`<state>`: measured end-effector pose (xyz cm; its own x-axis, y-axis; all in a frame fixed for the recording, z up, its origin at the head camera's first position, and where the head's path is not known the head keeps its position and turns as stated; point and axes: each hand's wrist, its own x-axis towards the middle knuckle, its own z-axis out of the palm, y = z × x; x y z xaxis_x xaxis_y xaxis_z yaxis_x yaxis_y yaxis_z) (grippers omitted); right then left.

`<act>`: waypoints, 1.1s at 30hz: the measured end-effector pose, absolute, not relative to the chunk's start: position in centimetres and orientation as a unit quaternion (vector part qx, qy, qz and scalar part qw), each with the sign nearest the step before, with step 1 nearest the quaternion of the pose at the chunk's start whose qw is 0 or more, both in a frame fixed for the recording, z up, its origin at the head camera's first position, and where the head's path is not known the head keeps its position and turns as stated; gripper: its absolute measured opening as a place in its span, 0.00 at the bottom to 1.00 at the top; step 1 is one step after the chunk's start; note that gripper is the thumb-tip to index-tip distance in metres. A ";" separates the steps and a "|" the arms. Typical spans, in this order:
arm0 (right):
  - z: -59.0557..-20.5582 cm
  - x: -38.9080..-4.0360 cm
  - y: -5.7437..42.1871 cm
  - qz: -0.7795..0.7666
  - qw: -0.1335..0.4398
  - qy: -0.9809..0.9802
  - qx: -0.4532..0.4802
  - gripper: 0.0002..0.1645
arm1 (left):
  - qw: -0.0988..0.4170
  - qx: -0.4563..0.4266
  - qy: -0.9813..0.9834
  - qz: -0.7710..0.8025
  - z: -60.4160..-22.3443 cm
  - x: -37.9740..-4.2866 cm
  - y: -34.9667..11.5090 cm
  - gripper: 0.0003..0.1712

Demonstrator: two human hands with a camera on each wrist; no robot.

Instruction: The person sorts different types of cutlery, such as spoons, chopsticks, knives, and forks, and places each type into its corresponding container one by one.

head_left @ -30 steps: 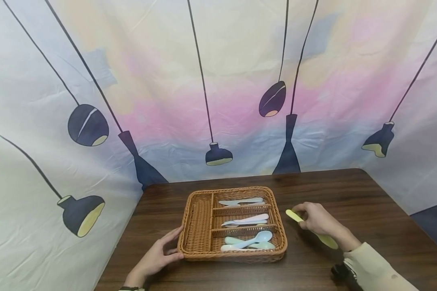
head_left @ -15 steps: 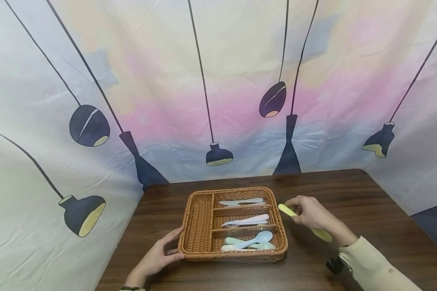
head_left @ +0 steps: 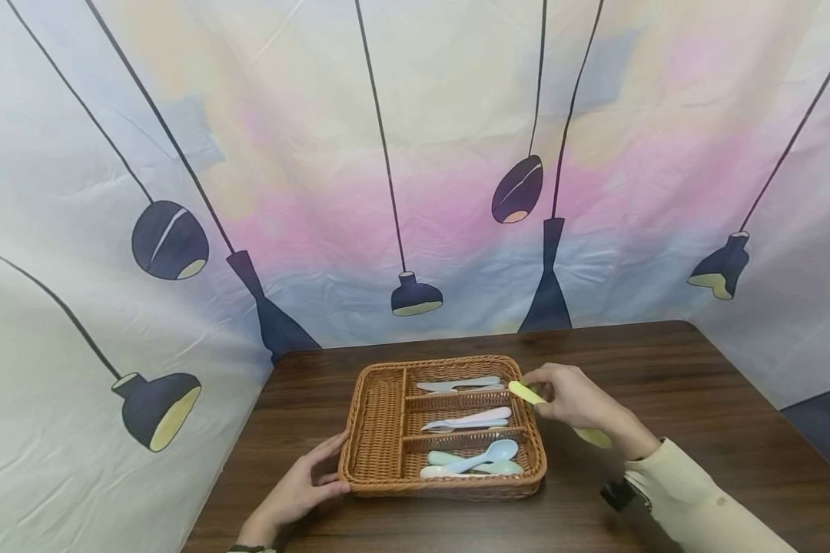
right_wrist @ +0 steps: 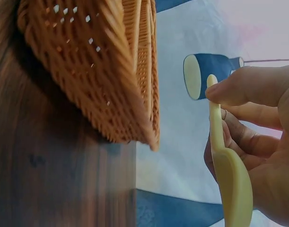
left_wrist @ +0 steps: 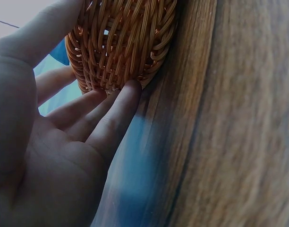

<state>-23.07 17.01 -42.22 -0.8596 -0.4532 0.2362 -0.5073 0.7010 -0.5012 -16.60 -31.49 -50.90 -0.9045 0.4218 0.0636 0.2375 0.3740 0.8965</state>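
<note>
In the head view, my left hand (head_left: 304, 480) holds the left side of a brown wicker cutlery basket (head_left: 376, 484), thumb near its front corner. The left wrist view shows those fingertips against the basket's woven wall (left_wrist: 121, 42). Beyond the basket's right rim, my right hand (head_left: 581, 399) pinches a yellow piece of cutlery (head_left: 526, 392) by its slim handle. Its handle end is over the right rim. In the right wrist view, the yellow cutlery (right_wrist: 233, 179) broadens into a rounded lower part, cut off by the frame; I cannot tell its kind.
The basket's right side has compartments with knives (head_left: 459, 382), forks (head_left: 473, 417) and spoons (head_left: 502, 452) in pale colours. Its tall left compartment shows bare weave. A dark wooden table (head_left: 629, 349) lies beneath, with a lamp-printed cloth (head_left: 456, 230) behind.
My right hand has moved left and slightly away from me with the yellow cutlery, bringing its handle end from beside the basket to the right rim. My left hand and the basket stay put.
</note>
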 end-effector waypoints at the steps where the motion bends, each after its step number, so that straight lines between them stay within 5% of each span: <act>1: -42.1 -23.1 16.8 0.284 0.051 -0.919 0.267 0.23 | 0.088 0.201 0.824 0.523 -50.9 -16.6 -31.5 0.47; 33: -40.1 -22.2 9.0 0.296 0.015 -0.885 0.358 0.22 | 0.094 0.192 0.827 0.519 -51.0 -16.6 -31.6 0.47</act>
